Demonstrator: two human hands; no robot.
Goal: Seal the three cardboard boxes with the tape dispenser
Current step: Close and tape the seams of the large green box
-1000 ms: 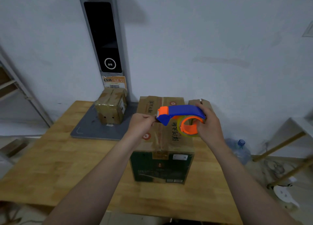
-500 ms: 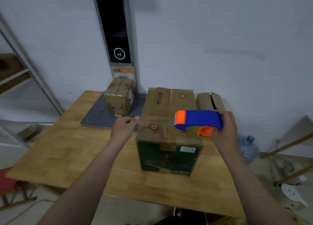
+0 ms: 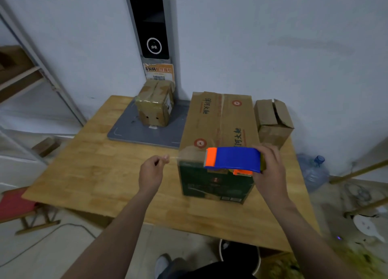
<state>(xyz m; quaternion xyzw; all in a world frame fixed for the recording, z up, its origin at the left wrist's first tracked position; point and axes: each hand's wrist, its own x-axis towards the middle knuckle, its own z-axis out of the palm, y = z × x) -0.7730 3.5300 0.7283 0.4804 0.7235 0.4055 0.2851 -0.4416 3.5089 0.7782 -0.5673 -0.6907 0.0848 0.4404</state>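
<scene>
While the left hand [image 3: 152, 171] hovers over the wooden table [image 3: 100, 173], its thumb and forefinger are pinched together on a thin pale tape strand [image 3: 173, 157] (it's faint, so I'm only fairly sure it's tape). The strand runs from the fingertips across to the near top edge of the big box [image 3: 220, 127].

Up beyond those fingers, by the wall, the small taped box [image 3: 154, 106] sits on a grey base plate [image 3: 134, 131], well apart from the hand.

The big box stands just right of the left fingertips, flaps down, with a shiny strip along its middle seam. In front of its near top edge is the tape dispenser [image 3: 233, 160], blue with an orange end pointing toward the left fingers. The right hand [image 3: 270, 169] has its fingers wrapped over the right end of the blue body, gripping it in the air.

Just beyond the right fingers, close against the big box's right side, is the third box [image 3: 273, 119], with its top flaps not lying flat and a gap between them. Further right of that hand there's a water jug [image 3: 313, 171] on the floor.
</scene>
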